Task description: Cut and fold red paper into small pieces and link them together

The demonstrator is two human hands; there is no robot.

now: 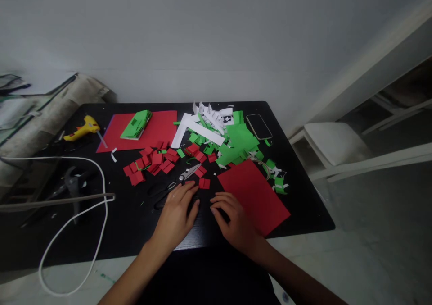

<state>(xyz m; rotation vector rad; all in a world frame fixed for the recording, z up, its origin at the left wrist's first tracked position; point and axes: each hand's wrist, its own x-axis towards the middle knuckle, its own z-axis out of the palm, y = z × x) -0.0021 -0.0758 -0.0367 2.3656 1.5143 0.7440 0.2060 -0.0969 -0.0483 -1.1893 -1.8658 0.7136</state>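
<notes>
My left hand (178,208) rests palm down near the table's front edge, fingers stretched out and holding nothing. Its fingertips reach a small red paper piece, though I cannot tell whether they press on it. Black-handled scissors (185,175) lie partly under or beside this hand, blades pointing away to the right. My right hand (231,215) is loosely curved with nothing in its fingers, beside a red paper sheet (256,197) that it partly covers. Just beyond the hands is a folded red square (204,183). Many similar red pieces (157,158) are heaped farther left.
Green paper (238,140) and white scraps (216,116) pile up at the back, near a phone (259,127). A green paper stack (137,125) sits on another red sheet (162,129). At left are a yellow glue gun (84,128) and a looping white cable (103,174).
</notes>
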